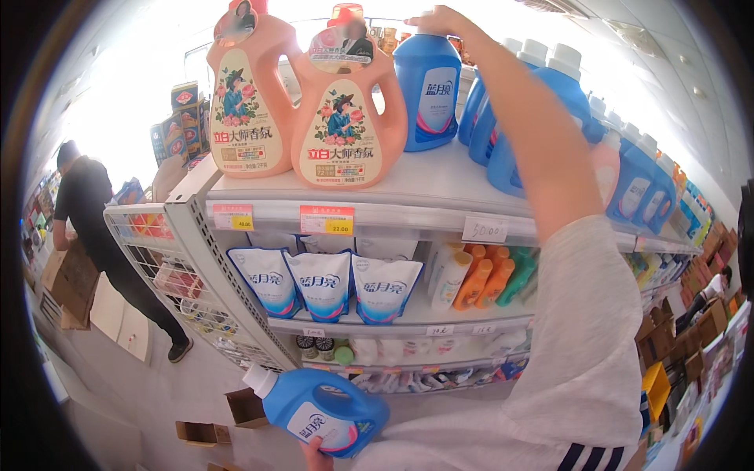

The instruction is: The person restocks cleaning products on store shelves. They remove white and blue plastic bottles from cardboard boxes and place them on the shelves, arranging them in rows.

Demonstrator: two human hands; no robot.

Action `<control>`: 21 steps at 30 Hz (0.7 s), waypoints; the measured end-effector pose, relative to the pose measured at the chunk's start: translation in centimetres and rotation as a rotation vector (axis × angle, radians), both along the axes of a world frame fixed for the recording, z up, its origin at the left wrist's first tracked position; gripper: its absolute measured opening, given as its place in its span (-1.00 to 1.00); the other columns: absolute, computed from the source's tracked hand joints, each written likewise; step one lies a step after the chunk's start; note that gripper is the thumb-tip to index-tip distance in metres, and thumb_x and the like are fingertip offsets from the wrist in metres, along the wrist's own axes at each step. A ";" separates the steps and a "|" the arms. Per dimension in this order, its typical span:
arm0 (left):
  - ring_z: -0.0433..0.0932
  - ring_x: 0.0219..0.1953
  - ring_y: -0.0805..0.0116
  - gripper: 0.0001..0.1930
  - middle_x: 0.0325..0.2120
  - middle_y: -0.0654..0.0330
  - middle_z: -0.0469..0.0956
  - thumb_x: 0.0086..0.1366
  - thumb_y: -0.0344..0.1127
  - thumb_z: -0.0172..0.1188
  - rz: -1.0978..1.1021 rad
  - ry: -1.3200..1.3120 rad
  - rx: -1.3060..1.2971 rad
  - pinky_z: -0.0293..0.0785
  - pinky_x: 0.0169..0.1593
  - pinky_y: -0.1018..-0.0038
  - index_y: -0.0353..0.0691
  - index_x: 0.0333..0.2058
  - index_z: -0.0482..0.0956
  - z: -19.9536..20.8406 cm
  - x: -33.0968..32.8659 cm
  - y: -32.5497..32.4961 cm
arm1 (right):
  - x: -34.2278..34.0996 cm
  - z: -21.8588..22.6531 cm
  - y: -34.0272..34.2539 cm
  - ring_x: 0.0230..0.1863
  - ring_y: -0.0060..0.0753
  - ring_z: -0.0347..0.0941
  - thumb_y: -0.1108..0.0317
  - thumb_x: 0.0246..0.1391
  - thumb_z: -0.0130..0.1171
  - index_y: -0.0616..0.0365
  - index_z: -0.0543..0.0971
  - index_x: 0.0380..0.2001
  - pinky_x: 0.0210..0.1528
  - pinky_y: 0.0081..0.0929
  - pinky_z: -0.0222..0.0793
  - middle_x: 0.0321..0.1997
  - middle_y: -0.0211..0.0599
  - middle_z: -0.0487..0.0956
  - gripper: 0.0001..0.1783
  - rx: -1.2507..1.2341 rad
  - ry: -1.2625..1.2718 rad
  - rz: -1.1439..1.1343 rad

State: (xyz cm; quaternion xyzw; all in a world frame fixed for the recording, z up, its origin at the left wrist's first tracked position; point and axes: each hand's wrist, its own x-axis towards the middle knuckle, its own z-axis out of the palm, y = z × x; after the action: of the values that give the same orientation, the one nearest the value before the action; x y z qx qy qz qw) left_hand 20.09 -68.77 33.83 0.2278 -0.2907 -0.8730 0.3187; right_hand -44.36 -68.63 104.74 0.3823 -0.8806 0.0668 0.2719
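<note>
In my left hand (316, 455), low in the view, a blue laundry detergent bottle (326, 404) lies tilted, its white cap pointing up and left. Only a few fingers of that hand show at the bottle's underside. My right arm reaches up across the shelf unit, and my right hand (441, 20) is closed over the cap of another blue detergent bottle (428, 90). This second bottle stands upright on the top shelf (440, 177). Directly left of it are two large peach-coloured detergent jugs (348, 118) (250, 94) with illustrated labels.
More blue bottles (628, 184) line the top shelf to the right. Refill pouches (320, 282) and orange bottles (479, 279) fill the shelf below. A wire side rack (169, 267) edges the unit. At left a person (98, 212) holds a cardboard box (72, 282); open boxes (203, 432) lie on the floor.
</note>
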 end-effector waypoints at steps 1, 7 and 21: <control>0.37 0.14 0.06 -0.27 0.12 0.02 0.36 0.17 0.01 0.07 0.017 -0.008 0.004 0.29 0.22 0.14 -0.32 0.21 0.18 -0.1 0.2 0.3 | -0.1 -0.1 0.6 -0.02 -0.05 0.51 -0.03 -0.05 0.26 0.16 0.53 -0.03 -0.01 -0.13 0.44 -0.04 -0.09 0.57 -0.40 -0.045 -0.180 0.169; 0.39 0.13 0.05 -0.29 0.11 0.01 0.38 0.16 -0.03 0.10 0.074 -0.024 -0.011 0.31 0.22 0.14 -0.33 0.20 0.18 0.1 0.0 1.9 | 6.5 -1.0 3.9 -0.41 -0.23 0.53 0.00 -0.11 0.36 0.22 0.63 -0.27 -0.40 -0.38 0.52 -0.35 -0.09 0.59 -0.51 -0.102 -0.306 0.341; 0.42 0.10 0.04 -0.32 0.05 -0.03 0.42 0.10 -0.19 0.15 0.200 -0.041 0.005 0.38 0.17 0.13 -0.37 0.17 0.21 0.3 0.5 2.3 | -3.8 0.0 -2.0 -0.06 -0.07 0.53 -0.39 -0.14 0.12 0.04 0.65 -0.19 0.01 -0.32 0.44 -0.16 -0.04 0.62 -0.27 0.166 0.236 -0.111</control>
State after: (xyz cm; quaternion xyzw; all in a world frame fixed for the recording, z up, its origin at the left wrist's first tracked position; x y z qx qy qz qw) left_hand 20.61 -66.47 34.14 0.2741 -0.2709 -0.8327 0.3977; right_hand -48.13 -70.62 104.73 0.3594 -0.8648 -0.0670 0.3443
